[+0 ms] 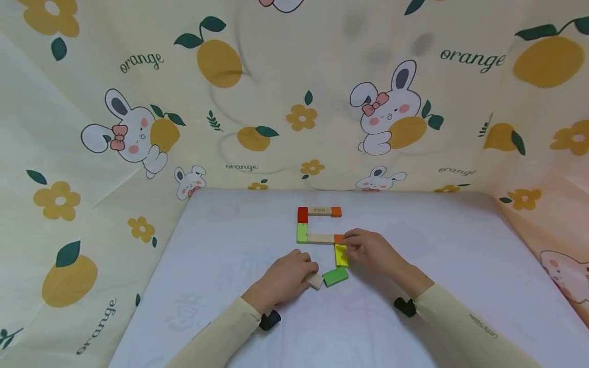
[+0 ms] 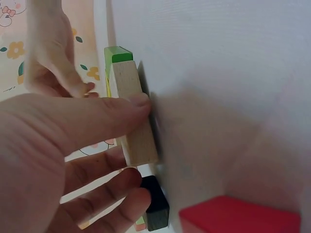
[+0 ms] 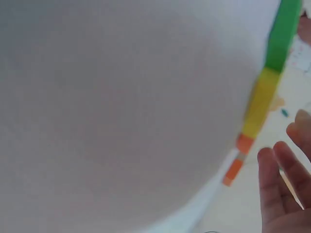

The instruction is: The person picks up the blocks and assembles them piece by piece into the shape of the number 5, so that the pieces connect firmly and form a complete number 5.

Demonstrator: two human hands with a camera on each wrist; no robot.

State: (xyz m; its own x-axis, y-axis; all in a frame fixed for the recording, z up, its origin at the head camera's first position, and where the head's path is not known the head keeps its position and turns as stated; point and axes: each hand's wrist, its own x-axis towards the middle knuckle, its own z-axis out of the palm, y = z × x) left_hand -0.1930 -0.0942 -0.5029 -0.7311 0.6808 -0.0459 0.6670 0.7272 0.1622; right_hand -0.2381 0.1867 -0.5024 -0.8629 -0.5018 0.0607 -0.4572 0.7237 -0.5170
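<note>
My left hand (image 1: 286, 276) pinches a plain wooden block (image 2: 130, 107), its thumb across the broad face in the left wrist view. That block's far end meets a green block (image 1: 336, 277), which slants up to a yellow block (image 1: 341, 255). Above the yellow one is an orange block (image 1: 339, 238), partly covered by my right hand (image 1: 370, 249). In the right wrist view the right hand's fingers (image 3: 269, 182) are loosely extended, holding nothing, beside the row. A plain block (image 1: 320, 238), a light green block (image 1: 301, 233) and a red block (image 1: 302, 214) continue the outline.
A lettered wooden block (image 1: 319, 210) and an orange block (image 1: 336, 211) form the top arm. Near the left hand lie a black block (image 2: 155, 204) and another red block (image 2: 243, 216). The white tabletop (image 1: 221, 230) meets a printed backdrop (image 1: 276, 102) behind.
</note>
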